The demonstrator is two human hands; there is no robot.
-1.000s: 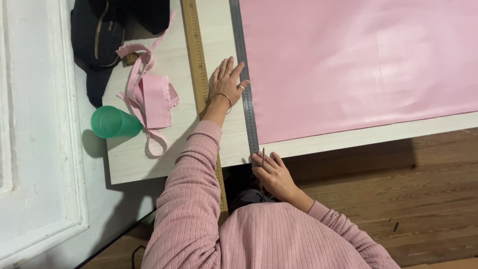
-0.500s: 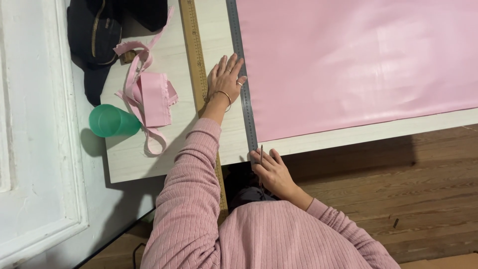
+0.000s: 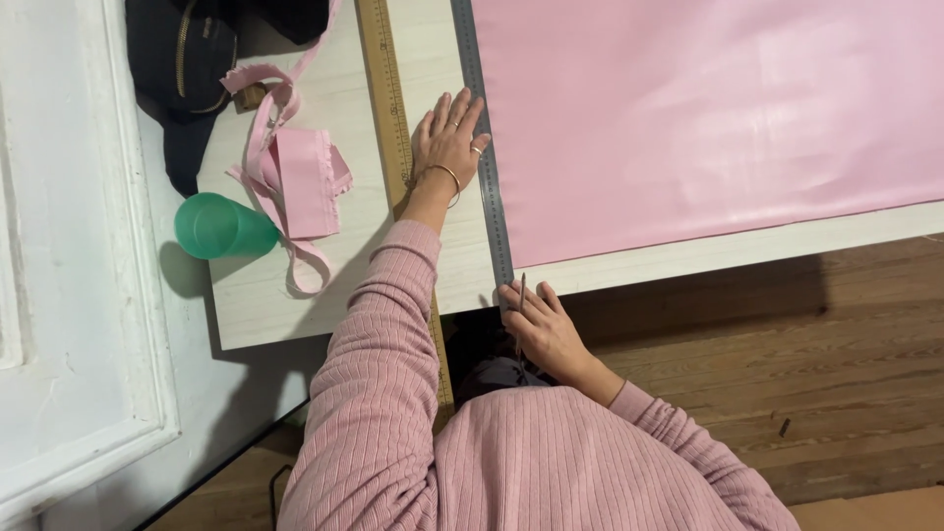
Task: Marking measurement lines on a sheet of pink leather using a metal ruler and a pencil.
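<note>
My left hand lies flat with fingers spread, pressing on a long grey metal ruler that runs along the left edge of a large pink fabric sheet. At the table's near edge, beside the ruler's lower end, my right hand grips a thin dark pencil-like tool, its tip close to the fabric's corner. A wooden yardstick lies parallel, just left of my left hand.
A green plastic cup lies on its side on the white table at the left, next to pink fabric scraps. A black bag sits at the far left corner. Wooden floor lies below the table edge.
Both hands hold nearly the same places; the view has shifted slightly. My right hand has edged a little closer to the ruler's end.
</note>
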